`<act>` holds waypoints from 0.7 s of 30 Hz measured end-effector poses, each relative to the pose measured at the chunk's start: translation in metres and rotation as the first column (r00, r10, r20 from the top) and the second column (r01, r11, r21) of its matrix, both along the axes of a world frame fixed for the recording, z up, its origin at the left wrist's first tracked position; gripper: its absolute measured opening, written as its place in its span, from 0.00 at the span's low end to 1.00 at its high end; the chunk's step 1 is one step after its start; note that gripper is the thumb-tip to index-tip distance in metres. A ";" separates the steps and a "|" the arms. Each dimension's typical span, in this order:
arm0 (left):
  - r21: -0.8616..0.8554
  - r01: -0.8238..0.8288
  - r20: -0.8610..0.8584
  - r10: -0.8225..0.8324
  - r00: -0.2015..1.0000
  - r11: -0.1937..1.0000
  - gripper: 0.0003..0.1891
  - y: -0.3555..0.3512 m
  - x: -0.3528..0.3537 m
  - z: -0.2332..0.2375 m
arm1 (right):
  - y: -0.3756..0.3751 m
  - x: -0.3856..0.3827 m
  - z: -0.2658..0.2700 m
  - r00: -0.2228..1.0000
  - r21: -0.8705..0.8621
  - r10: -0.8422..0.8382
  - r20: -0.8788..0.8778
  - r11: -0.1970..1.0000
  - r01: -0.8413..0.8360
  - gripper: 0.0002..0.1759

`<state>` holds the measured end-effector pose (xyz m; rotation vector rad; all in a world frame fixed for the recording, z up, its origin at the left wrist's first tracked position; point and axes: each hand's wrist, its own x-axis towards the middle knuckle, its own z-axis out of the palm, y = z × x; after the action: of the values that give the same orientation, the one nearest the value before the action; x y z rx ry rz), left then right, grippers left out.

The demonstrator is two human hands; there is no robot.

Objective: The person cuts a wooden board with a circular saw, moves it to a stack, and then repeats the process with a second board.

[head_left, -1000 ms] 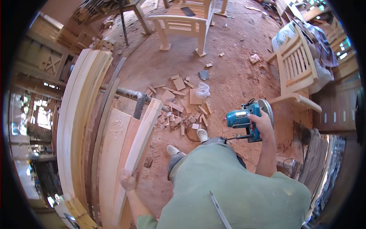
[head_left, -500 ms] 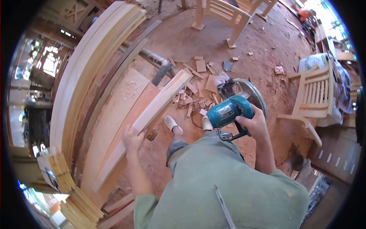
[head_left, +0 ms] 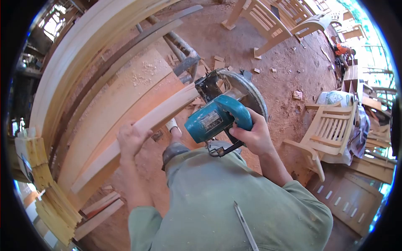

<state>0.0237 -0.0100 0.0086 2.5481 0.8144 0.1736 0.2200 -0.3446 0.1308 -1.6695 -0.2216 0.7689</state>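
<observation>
My right hand (head_left: 256, 134) is wrapped round the rear handle of a teal circular saw (head_left: 206, 121). The saw's round guard and base overlap the far end of a pale wooden beam (head_left: 165, 109) in this view. My left hand (head_left: 132, 140) grips that beam partway along, with fingers over its top edge. Under and beside the beam lie wide wooden boards (head_left: 119, 94) with sawdust scattered on them.
Long curved timbers (head_left: 63, 67) stand to the left beyond a dark curved strip. A slatted wooden chair (head_left: 326, 129) is at the right, and a bench frame (head_left: 268, 23) stands at the back. Far right, a person in orange (head_left: 344, 50) bends low. Wood offcuts litter the floor.
The saw in my right hand has come left and up to the beam's far end. My left hand stays on the beam, while the whole view has shifted.
</observation>
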 end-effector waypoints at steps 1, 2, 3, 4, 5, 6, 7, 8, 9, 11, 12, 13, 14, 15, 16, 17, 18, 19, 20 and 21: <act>-0.020 -0.020 -0.009 0.019 1.000 1.000 0.31 -0.002 0.008 -0.006 | 0.003 -0.001 -0.001 1.000 -0.020 0.019 -0.009 1.000 -0.020 0.18; -0.059 -0.075 -0.104 0.068 0.992 0.995 0.31 -0.004 0.022 -0.011 | 0.004 -0.001 -0.002 1.000 -0.024 0.018 -0.007 1.000 -0.018 0.18; -0.092 -0.132 -0.200 0.112 0.973 0.987 0.32 -0.006 0.035 -0.016 | 0.006 -0.001 -0.003 1.000 -0.025 0.018 -0.004 1.000 -0.018 0.18; -0.103 -0.154 -0.208 0.130 0.970 0.983 0.32 -0.017 0.053 -0.016 | 0.010 -0.002 0.001 1.000 -0.074 0.022 -0.002 0.997 -0.022 0.18; 0.046 -0.242 -0.254 0.246 0.936 0.969 0.30 -0.034 0.077 -0.014 | 0.011 -0.004 0.000 0.999 -0.084 0.041 -0.009 0.996 -0.042 0.18; 0.199 -0.313 -0.284 0.360 0.889 0.929 0.30 -0.041 0.090 -0.013 | 0.012 -0.006 -0.004 1.000 -0.074 0.022 -0.017 0.997 -0.024 0.17; 0.190 -0.320 -0.297 0.365 0.882 0.928 0.30 -0.038 0.091 -0.015 | 0.013 -0.008 -0.008 1.000 -0.067 -0.003 -0.029 0.998 0.001 0.17; 0.178 -0.331 -0.268 0.369 0.890 0.927 0.27 -0.038 0.091 -0.017 | 0.012 -0.009 -0.011 0.999 -0.083 0.007 -0.037 0.996 -0.010 0.17; 0.163 -0.343 -0.242 0.374 0.895 0.925 0.24 -0.038 0.090 -0.019 | 0.011 -0.010 -0.014 0.999 -0.063 -0.006 -0.051 0.998 0.002 0.17; 0.166 -0.340 -0.252 0.373 0.893 0.926 0.23 -0.038 0.090 -0.021 | 0.011 -0.013 -0.017 0.997 -0.057 -0.008 -0.072 0.998 0.004 0.17; 0.185 -0.327 -0.244 0.366 0.898 0.927 0.23 -0.037 0.091 -0.020 | 0.013 -0.014 -0.018 0.999 -0.074 0.012 -0.050 0.997 -0.015 0.17; 0.173 -0.333 -0.255 0.369 0.894 0.927 0.23 -0.037 0.092 -0.019 | 0.014 -0.014 -0.018 0.999 -0.093 0.030 -0.028 0.995 -0.032 0.18; 0.190 -0.344 -0.274 0.386 0.881 0.920 0.23 -0.039 0.094 -0.018 | 0.016 -0.014 -0.017 0.999 -0.110 0.037 -0.032 0.993 -0.040 0.18; 0.206 -0.350 -0.297 0.399 0.867 0.914 0.24 -0.040 0.095 -0.018 | 0.017 -0.014 -0.015 0.999 -0.121 0.019 -0.038 0.992 -0.024 0.19; 0.213 -0.354 -0.305 0.407 0.861 0.910 0.23 -0.043 0.097 -0.015 | 0.017 -0.015 -0.015 0.999 -0.130 0.005 -0.044 0.991 -0.010 0.19; 0.205 -0.362 -0.315 0.411 0.856 0.910 0.23 -0.043 0.099 -0.018 | 0.015 -0.016 -0.017 0.999 -0.142 0.013 -0.050 0.990 -0.020 0.19; 0.195 -0.359 -0.294 0.403 0.867 0.913 0.23 -0.041 0.101 -0.021 | 0.014 -0.017 -0.020 0.999 -0.135 0.011 -0.035 0.991 -0.016 0.19; 0.187 -0.358 -0.270 0.399 0.877 0.915 0.23 -0.038 0.103 -0.023 | 0.015 -0.015 -0.023 1.000 -0.126 0.012 -0.019 0.992 -0.014 0.19; 0.183 -0.366 -0.274 0.405 0.872 0.912 0.23 -0.036 0.103 -0.023 | 0.016 -0.015 -0.023 1.000 -0.131 0.021 -0.022 0.991 -0.024 0.19; 0.172 -0.357 -0.274 0.393 0.878 0.918 0.23 -0.037 0.101 -0.022 | 0.016 -0.016 -0.024 1.000 -0.122 0.014 -0.022 0.992 -0.016 0.18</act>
<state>0.1249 -0.0468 -0.0135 2.5302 1.4613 -0.0573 0.2041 -0.3282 0.1065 -1.7762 -0.1751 0.8249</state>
